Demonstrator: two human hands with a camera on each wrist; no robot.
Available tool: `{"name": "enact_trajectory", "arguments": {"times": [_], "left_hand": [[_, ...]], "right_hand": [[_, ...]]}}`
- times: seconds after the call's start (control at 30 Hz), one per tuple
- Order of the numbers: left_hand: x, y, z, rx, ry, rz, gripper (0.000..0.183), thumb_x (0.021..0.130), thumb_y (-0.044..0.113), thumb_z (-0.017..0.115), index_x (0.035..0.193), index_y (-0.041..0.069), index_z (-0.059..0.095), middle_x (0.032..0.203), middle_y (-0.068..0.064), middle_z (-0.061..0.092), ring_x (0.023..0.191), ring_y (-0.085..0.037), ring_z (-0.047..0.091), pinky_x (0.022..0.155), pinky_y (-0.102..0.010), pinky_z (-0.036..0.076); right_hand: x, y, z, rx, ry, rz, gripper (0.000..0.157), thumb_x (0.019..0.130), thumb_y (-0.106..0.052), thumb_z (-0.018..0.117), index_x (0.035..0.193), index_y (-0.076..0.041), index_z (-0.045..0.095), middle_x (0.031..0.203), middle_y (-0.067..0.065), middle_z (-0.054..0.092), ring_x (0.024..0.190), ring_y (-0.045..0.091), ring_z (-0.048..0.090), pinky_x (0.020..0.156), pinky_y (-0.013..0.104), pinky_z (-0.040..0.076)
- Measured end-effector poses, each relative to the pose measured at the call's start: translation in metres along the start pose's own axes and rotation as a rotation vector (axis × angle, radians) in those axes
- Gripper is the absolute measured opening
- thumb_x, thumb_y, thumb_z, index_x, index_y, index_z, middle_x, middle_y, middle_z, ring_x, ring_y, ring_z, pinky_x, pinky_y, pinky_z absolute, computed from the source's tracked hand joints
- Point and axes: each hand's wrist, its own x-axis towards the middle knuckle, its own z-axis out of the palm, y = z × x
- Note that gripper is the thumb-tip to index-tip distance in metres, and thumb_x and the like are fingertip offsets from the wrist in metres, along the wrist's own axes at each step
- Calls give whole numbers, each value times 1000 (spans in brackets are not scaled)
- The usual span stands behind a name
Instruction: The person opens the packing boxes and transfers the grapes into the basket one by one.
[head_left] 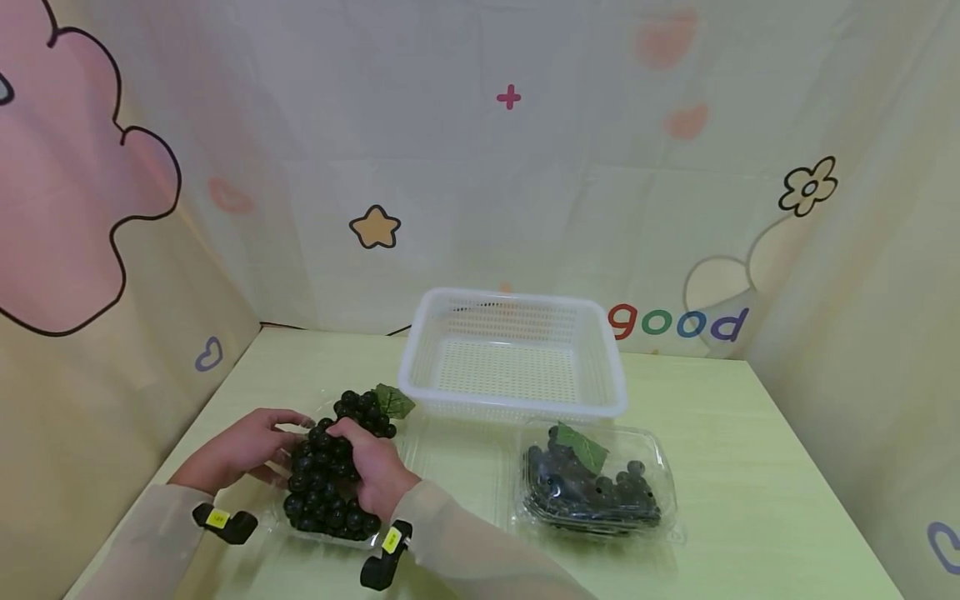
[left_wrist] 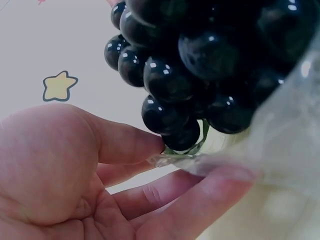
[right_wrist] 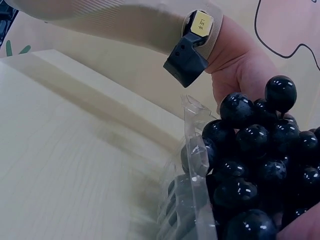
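A bunch of dark grapes [head_left: 318, 479] with a green leaf [head_left: 394, 402] lies in a clear plastic box [head_left: 330, 542] at the table's left. My right hand [head_left: 381, 473] grips the bunch from its right side, thumb across the upper grapes. From the left, my left hand [head_left: 243, 450] reaches to the box. In the left wrist view, that hand's thumb and fingers [left_wrist: 215, 200] pinch the box's thin plastic edge just below the grapes. The right wrist view shows the grapes [right_wrist: 255, 170] piled above the box wall [right_wrist: 195, 160].
A white perforated basket [head_left: 513, 402] stands at the back middle. In front of it, to the right, is a second clear box [head_left: 660, 467], closed over dark grapes and a leaf. Between the boxes lies a clear lid [head_left: 461, 467]. Printed cloth hangs around the table.
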Motion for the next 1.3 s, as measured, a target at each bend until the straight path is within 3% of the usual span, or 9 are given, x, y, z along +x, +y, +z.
{"name": "enact_trajectory", "arguments": {"times": [0.3,0.63,0.87,1.1,1.3], "left_hand": [[0,-1,0,-29,7,-7,44,102,13,52,143,-3,51,99,-12,72,82,-24,72,68,-44,63],[5,-8,-3,-41,12,-14,42,104,14,49,144,-1,51,103,-12,72,85,-24,72,68,-45,63],[5,-7,0,-51,10,-26,51,94,1,45,145,-3,48,96,-9,74,82,-23,72,69,-44,63],[4,-6,2,-61,12,-24,35,102,8,49,135,-1,56,101,-13,70,82,-24,71,69,-45,63],[3,-5,5,-40,25,-17,40,103,8,50,142,-4,50,105,-17,73,85,-26,74,68,-45,64]], "right_hand": [[3,2,-1,6,-22,-28,51,74,-34,78,116,-8,64,117,7,66,104,26,64,94,45,53],[2,1,-3,51,-90,-56,43,76,-32,76,111,-8,71,117,6,70,107,23,64,97,42,51],[0,0,-4,94,-138,-104,39,76,-28,74,109,-8,69,115,6,70,105,22,66,95,41,54],[-2,-14,-5,185,-236,-142,13,79,-24,69,89,-15,65,103,-1,67,96,14,64,90,30,54],[-3,-33,-10,200,-330,-104,17,83,-29,62,96,-18,62,102,-2,65,95,13,62,90,31,52]]}}
